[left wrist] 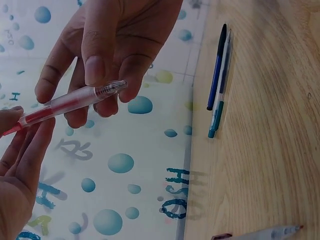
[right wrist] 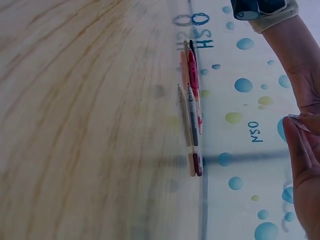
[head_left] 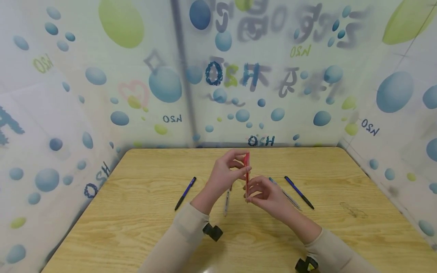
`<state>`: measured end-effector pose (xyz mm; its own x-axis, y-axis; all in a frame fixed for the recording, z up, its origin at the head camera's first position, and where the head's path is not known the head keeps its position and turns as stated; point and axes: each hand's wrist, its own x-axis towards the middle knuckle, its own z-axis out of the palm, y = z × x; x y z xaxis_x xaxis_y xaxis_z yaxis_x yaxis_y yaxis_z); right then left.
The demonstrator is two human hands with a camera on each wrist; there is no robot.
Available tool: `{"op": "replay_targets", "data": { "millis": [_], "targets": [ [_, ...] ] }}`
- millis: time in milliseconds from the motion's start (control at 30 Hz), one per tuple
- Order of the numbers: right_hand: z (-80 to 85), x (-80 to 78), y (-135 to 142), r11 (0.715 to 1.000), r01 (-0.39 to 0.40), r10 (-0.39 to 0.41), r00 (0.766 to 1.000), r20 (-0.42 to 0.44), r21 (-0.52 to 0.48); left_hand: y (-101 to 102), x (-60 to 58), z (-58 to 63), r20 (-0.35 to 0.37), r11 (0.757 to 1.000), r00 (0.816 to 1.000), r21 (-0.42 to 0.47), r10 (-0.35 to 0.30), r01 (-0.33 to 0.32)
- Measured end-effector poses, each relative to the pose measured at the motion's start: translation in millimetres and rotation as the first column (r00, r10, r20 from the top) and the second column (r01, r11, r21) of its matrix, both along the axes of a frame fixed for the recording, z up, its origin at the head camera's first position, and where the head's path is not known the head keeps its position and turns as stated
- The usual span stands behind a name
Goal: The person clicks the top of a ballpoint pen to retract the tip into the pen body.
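A red pen [head_left: 247, 176] with a clear barrel is held upright above the table between both hands. My left hand [head_left: 225, 172] pinches its upper, red end, thumb on one side and fingers on the other. Around the lower end are the thumb and fingertips of my right hand [head_left: 268, 195]. In the left wrist view the pen [left wrist: 65, 104] shows a frosted grip and a clear pointed tip beside the right hand's thumb [left wrist: 96, 65]. The right wrist view catches only part of the right hand [right wrist: 305, 172], near the image edge.
On the wooden table [head_left: 136, 227] lie a blue pen [head_left: 185, 193] at left, a clear pen [head_left: 227, 203] below the hands, and a teal-ended pen [head_left: 288, 195] beside another blue pen [head_left: 299, 192] at right. A pink-red pen [right wrist: 193, 75] also lies there. Patterned curtains [head_left: 239, 106] enclose the table.
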<state>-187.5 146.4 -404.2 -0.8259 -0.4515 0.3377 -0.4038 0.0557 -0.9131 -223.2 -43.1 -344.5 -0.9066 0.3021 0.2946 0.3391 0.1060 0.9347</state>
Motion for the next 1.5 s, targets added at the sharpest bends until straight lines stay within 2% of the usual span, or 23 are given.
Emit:
{"op": "replay_targets", "data": {
  "millis": [333,600,900,1000,1233,1500],
  "targets": [
    [1.6,-1.3,2.2,0.999,-0.022,0.023,1.0,-0.02,0.023,-2.9,-0.2,-4.5,-0.058,0.999,0.998,-0.025,-0.022,0.021],
    [4.0,-1.9,5.1,0.998,-0.024,0.029,0.997,-0.07,0.066,-9.0,-1.0,-5.1,-0.136,0.992,0.989,-0.118,-0.055,0.039],
    [0.3,-3.7,17.6,0.995,-0.073,0.078,0.993,-0.091,0.062,-26.4,-2.5,-1.2,-0.209,0.973,0.976,-0.232,-0.059,0.009],
    [-0.7,-5.4,24.0,0.992,-0.094,0.1,0.993,-0.068,0.083,-32.3,-5.0,-3.1,-0.224,0.963,0.973,-0.27,-0.065,0.002],
    [-5.2,-7.1,42.1,0.984,-0.095,0.096,0.995,0.002,0.15,-45.3,-7.8,-10.7,-0.205,0.937,0.977,-0.348,-0.055,-0.021],
    [-7.4,-9.0,62.7,0.988,-0.097,0.095,0.995,0.023,0.124,-61.5,-5.6,-16.7,-0.181,0.905,0.981,-0.424,-0.064,-0.019]
  ]
}}
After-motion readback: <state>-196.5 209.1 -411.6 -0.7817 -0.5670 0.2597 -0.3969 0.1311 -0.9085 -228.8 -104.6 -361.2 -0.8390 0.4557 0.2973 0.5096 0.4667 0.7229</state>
